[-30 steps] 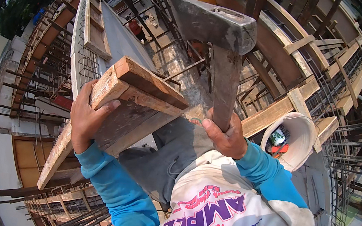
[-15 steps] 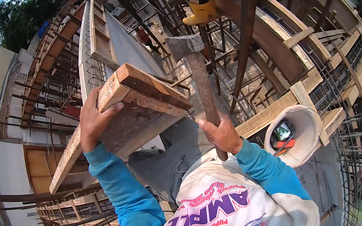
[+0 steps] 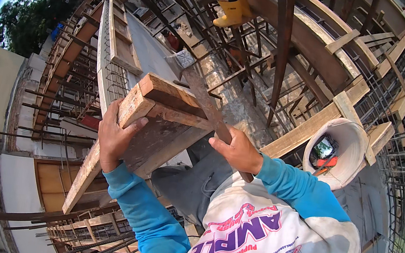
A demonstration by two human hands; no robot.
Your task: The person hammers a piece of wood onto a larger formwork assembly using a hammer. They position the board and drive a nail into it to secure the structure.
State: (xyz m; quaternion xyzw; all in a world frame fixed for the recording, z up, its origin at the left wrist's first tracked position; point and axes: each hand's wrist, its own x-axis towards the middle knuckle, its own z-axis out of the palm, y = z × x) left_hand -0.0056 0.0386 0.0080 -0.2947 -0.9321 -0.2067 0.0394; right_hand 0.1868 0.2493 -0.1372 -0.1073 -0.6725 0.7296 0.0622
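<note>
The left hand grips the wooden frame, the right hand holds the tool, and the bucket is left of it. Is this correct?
No: in the head view, the bucket is right of the tool. The left hand grips the wooden frame; the right hand holds the tool.

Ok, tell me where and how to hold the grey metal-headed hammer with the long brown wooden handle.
Grip the hammer low on its handle, probably best from the right: the handle slopes down rightward, away from the metal head, and the right hand grips it there.
</note>
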